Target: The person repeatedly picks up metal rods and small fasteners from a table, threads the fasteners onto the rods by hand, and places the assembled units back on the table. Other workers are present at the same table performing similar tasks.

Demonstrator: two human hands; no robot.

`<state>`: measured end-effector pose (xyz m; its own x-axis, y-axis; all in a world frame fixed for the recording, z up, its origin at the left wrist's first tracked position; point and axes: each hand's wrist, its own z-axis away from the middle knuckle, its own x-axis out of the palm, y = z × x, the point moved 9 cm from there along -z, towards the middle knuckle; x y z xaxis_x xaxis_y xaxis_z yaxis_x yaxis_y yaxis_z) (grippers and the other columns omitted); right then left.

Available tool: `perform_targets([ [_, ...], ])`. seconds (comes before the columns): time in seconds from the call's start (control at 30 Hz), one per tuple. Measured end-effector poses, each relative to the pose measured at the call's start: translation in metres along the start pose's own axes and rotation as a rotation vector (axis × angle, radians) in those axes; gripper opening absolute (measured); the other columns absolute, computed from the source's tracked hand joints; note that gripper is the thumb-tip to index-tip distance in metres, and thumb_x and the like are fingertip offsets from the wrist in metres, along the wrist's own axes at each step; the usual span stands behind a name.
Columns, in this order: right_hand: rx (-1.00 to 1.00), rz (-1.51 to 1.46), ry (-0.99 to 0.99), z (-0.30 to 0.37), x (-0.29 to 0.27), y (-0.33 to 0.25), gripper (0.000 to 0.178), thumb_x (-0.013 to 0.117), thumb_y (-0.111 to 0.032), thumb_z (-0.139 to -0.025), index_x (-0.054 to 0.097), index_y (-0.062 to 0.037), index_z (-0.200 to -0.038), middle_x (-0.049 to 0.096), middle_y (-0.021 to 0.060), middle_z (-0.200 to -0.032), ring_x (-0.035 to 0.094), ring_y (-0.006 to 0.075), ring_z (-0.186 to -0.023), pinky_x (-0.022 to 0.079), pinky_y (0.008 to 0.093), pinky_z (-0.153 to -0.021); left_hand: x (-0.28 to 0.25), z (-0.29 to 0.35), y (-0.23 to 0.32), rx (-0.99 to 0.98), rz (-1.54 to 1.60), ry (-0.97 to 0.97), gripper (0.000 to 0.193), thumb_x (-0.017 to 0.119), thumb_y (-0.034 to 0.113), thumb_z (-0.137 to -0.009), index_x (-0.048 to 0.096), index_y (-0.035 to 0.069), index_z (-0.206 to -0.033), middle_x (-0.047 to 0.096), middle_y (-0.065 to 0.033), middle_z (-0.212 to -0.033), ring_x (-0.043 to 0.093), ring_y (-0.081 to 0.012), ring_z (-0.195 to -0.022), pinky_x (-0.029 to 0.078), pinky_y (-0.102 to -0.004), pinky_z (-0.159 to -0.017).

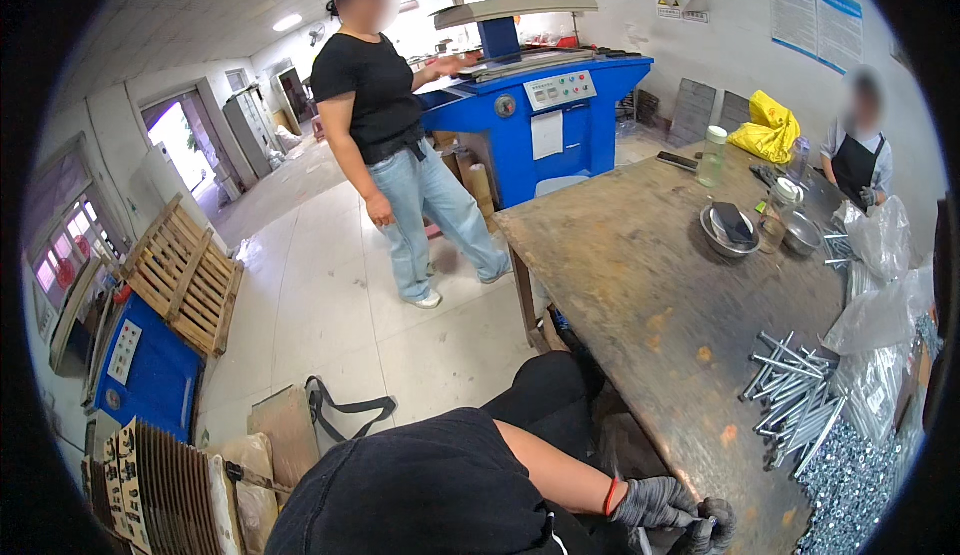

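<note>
At the near edge of the worn tabletop [640,285], 2 gloved hands are seen together. A small bolt-like piece [706,525], possibly metal, is pinched in the left hand [655,502]; the right hand [712,530] is curled beside it, its grip unclear. Long bolts [790,395] lie piled right.

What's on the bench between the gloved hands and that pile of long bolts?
In the head view, only bare, stained wooden tabletop lies between the gloved hands at the bench's near edge and the pile of long bolts; nothing else sits there.
</note>
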<state>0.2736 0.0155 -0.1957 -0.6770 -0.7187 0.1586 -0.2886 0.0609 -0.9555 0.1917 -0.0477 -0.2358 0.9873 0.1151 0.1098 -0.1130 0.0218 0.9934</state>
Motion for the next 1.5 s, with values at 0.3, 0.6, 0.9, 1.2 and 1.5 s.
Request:
perform_targets([
  [0.3, 0.108, -0.297, -0.116, -0.001, 0.001, 0.011, 0.046, 0.061, -0.037, -0.086, 0.055, 0.0006, -0.112, 0.057, 0.0186, -0.113, 0.056, 0.0303, -0.100, 0.045, 0.0412, -0.088, 0.039, 0.002, -0.026, -0.246, 0.641, -0.307, 0.022, 0.057, 0.028, -0.089, 0.059, 0.006, -0.087, 0.051, 0.0007, -0.059, 0.044, -0.0096, -0.048, 0.037, -0.0236, -0.045],
  [0.6, 0.372, -0.250, -0.060, 0.001, -0.001, 0.025, 0.044, 0.064, -0.044, -0.082, 0.062, -0.0033, -0.097, 0.062, 0.0148, -0.096, 0.056, 0.0257, -0.095, 0.045, 0.0397, -0.086, 0.024, -0.012, -0.022, -0.176, 0.568, -0.245, 0.017, 0.058, 0.025, -0.090, 0.060, 0.007, -0.089, 0.047, 0.0038, -0.060, 0.043, -0.0059, -0.052, 0.039, -0.0231, -0.049],
  [0.9, 0.269, 0.089, 0.228, 0.007, -0.009, 0.085, 0.021, 0.062, -0.023, -0.087, 0.059, -0.0014, -0.088, 0.061, 0.0062, -0.084, 0.054, 0.0142, -0.078, 0.046, 0.0273, -0.068, -0.033, -0.001, -0.003, -0.022, -0.910, 0.112, 0.034, 0.044, 0.034, -0.091, 0.059, 0.006, -0.104, 0.062, -0.0181, -0.090, 0.059, -0.0338, -0.084, 0.047, -0.0406, -0.074],
  [1.2, -0.090, 0.906, -0.261, 0.025, 0.033, 0.025, 0.013, 0.058, -0.014, -0.083, 0.055, -0.0039, -0.090, 0.055, 0.0177, -0.090, 0.052, 0.0420, -0.090, 0.031, 0.0573, -0.098, -0.017, 0.024, -0.038, -0.090, -0.021, -0.352, 0.034, 0.059, 0.027, -0.088, 0.060, 0.003, -0.112, 0.063, -0.0127, -0.109, 0.058, -0.0172, -0.102, 0.045, -0.0315, -0.091],
  [1.5, -0.030, 0.992, -0.238, 0.049, 0.001, 0.037, 0.023, 0.056, -0.025, -0.088, 0.059, -0.0023, -0.091, 0.059, 0.0146, -0.073, 0.058, 0.0329, -0.071, 0.046, 0.0375, -0.066, 0.000, 0.010, -0.039, -0.111, -0.496, -0.422, 0.029, 0.055, 0.025, -0.089, 0.062, 0.008, -0.112, 0.064, -0.0170, -0.102, 0.062, -0.0287, -0.092, 0.046, -0.0329, -0.083],
])
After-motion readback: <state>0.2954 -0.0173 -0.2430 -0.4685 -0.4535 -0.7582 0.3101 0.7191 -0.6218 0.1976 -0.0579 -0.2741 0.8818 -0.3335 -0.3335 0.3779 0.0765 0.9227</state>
